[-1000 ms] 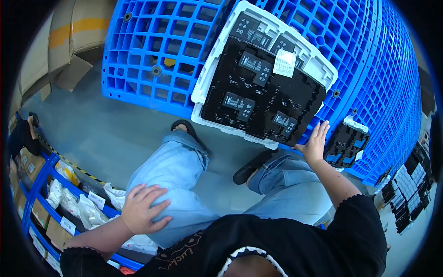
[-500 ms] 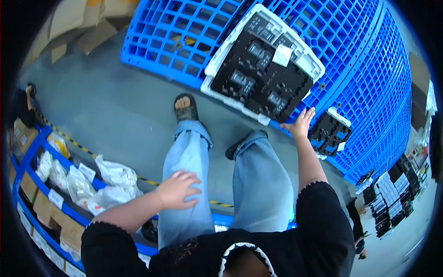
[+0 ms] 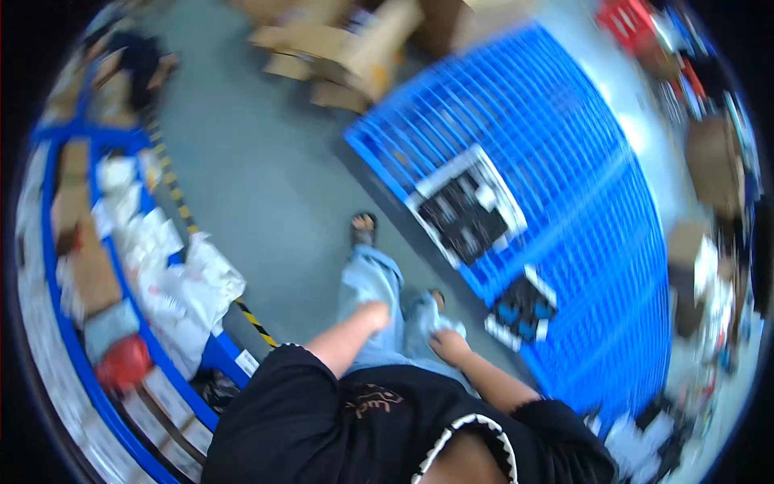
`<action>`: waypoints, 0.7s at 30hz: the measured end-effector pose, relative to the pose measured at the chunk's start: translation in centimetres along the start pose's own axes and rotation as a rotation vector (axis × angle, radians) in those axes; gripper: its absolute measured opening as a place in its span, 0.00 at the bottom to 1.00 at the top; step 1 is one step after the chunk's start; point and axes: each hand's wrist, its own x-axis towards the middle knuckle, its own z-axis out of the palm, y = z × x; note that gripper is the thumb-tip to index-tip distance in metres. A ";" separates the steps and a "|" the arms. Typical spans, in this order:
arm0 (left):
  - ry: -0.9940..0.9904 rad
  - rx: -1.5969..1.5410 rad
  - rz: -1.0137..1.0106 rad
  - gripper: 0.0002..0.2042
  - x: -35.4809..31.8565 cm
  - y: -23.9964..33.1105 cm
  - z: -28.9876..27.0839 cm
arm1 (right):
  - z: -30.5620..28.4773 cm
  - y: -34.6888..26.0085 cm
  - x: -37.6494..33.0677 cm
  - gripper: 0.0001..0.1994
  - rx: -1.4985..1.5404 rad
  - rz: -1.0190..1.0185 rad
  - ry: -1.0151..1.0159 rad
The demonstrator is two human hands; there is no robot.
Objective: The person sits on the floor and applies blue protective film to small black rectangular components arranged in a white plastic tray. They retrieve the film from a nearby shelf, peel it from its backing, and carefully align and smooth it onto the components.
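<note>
The picture is motion-blurred. My left hand (image 3: pixel 373 311) rests on my left thigh, on light blue jeans (image 3: pixel 367 282); its fingers are too blurred to read. My right hand (image 3: pixel 448 344) lies flat on my right thigh and holds nothing. Ahead of my feet, a white tray of black parts (image 3: pixel 468 206) lies on a blue plastic pallet (image 3: pixel 564 177). A smaller black and white tray (image 3: pixel 522 308) sits at the pallet's near edge, a short way right of my right hand. Neither hand touches a tray.
A blue shelf rack (image 3: pixel 72 323) with white bags (image 3: pixel 189 282) and boxes runs along my left. Yellow-black floor tape (image 3: pixel 256 321) edges it. Cardboard boxes (image 3: pixel 355 56) lie beyond the pallet. More boxes and trays (image 3: pixel 709 266) stand at the right.
The view has risen and swung away from the pallet, so the trays look smaller. My right hand has left the pallet's edge and come back to my right thigh. My left hand stays on my left thigh.
</note>
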 end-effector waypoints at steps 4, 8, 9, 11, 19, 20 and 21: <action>0.362 -0.614 0.300 0.16 -5.9 -2.3 0.6 | -2.1 12.4 -0.4 0.19 -0.303 -0.161 -0.182; 0.654 -0.729 0.059 0.16 -14.1 -10.1 2.7 | -7.8 20.1 -3.0 0.14 -0.502 0.365 -0.057; 0.640 -0.766 -0.066 0.16 -16.8 -12.3 3.3 | -10.2 19.0 -2.6 0.14 -0.454 0.464 -0.022; 0.796 -0.866 -0.135 0.16 -19.1 -18.5 9.2 | -14.0 15.5 -0.6 0.12 -0.459 0.490 0.048; 0.550 -0.938 -0.856 0.18 -27.4 -34.6 25.1 | -19.3 -8.9 13.6 0.09 -0.951 -0.338 0.101; 0.561 -1.029 -0.898 0.18 -29.0 -36.0 24.6 | -18.0 -13.8 15.9 0.10 -0.410 -0.070 -0.020; 0.580 -1.125 -0.935 0.18 -30.8 -37.6 23.8 | -17.0 -19.1 17.7 0.12 0.111 0.208 0.021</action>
